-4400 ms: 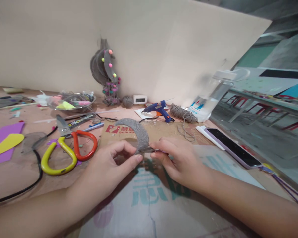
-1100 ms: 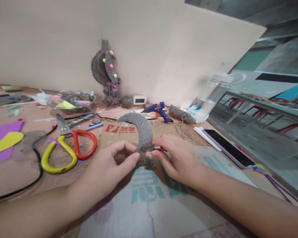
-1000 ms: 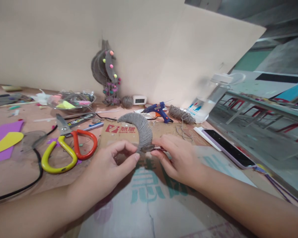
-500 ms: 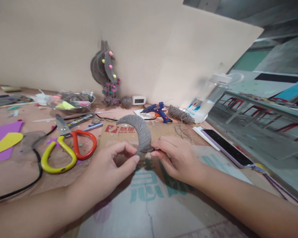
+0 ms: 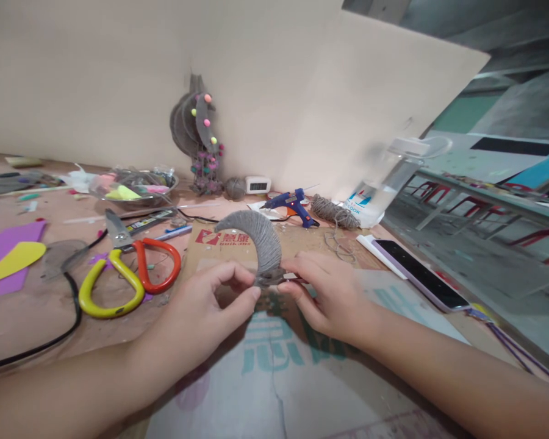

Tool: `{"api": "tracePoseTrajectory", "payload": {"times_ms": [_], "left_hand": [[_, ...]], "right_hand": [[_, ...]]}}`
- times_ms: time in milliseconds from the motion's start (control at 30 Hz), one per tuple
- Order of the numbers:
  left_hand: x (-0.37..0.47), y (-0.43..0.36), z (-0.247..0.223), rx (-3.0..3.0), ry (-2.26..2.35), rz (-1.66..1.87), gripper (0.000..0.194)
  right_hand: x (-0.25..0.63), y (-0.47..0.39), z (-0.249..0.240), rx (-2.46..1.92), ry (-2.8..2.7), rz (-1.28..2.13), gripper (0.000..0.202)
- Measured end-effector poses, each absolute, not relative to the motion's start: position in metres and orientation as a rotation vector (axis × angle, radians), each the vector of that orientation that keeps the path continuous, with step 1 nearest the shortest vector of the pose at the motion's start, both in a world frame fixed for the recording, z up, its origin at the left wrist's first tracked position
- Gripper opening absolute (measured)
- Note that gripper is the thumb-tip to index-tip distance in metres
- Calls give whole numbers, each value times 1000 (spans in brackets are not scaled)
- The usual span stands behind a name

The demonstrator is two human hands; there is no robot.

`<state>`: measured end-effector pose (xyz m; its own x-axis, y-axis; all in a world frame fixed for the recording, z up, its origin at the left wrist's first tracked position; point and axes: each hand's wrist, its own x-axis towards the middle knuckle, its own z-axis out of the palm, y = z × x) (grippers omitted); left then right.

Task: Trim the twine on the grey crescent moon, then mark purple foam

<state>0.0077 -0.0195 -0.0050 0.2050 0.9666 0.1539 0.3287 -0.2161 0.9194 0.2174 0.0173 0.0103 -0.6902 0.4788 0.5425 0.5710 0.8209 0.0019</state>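
Note:
A crescent wrapped in grey yarn (image 5: 266, 239) stands over the cardboard, its upper tip curving left. My left hand (image 5: 219, 302) pinches its lower end between thumb and fingertips. At that same end, my right hand (image 5: 327, 292) has thumb and forefinger closed on a slim piece with a pale, shiny face and a reddish edge (image 5: 295, 278). Its kind is not clear, as most of it is hidden by the fingers. Dark yarn bunches at the crescent's lower end, between the two hands.
Scissors (image 5: 112, 286), a black cable (image 5: 75, 305) and purple sheet (image 5: 9, 268) lie left. Behind are a bowl of scraps (image 5: 132, 198), blue glue gun (image 5: 293, 204), yarn skein (image 5: 333, 212) and bottle (image 5: 377, 183). A phone (image 5: 421, 274) lies right; cardboard (image 5: 205, 250) is beneath.
The slim piece in my right fingers now shows its pale face and reddish edge. The crescent's lower end has turned slightly. The whole view has shifted a little.

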Motion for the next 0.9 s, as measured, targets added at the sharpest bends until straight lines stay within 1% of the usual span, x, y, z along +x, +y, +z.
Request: {"api": "tracePoseTrajectory", "payload": {"times_ms": [133, 367, 633, 900], "left_hand": [[8, -20, -3, 1697, 1235, 1009, 9], [9, -20, -2, 1672, 1236, 995, 10], [8, -20, -3, 1662, 1215, 1017, 8], [6, -19, -5, 1697, 1250, 1004, 6]], "right_hand": [[217, 18, 12, -760, -2486, -278, 19], [217, 21, 8, -793, -2498, -161, 19], [218, 22, 7, -766, -2464, -171, 19], [217, 21, 9, -790, -2463, -98, 21]]}}
